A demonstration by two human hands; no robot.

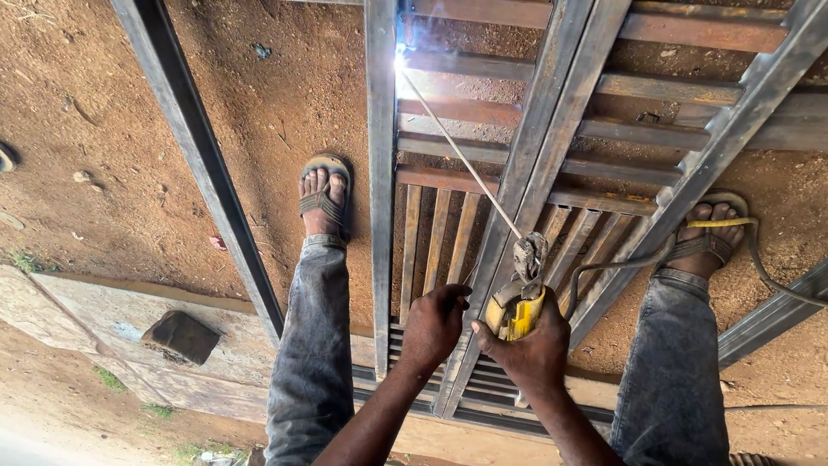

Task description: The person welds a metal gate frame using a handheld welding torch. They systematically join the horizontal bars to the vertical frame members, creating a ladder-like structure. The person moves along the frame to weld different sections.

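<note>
2 hands low centre, right hand (533, 345) fingers closed round yellow electrode holder (516, 312), welding rod (457, 148) tip sparking on steel gate frame (380, 173), left hand (434, 326) fisted beside it, holding nothing visible, dirt ground (112, 112)

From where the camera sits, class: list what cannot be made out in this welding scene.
- Head view: the joint under the arc, washed out by glare.
- Right hand covers most of the yellow electrode holder.
- Metal frame is cut off at the top edge.
- Cable runs off the right edge.
</note>
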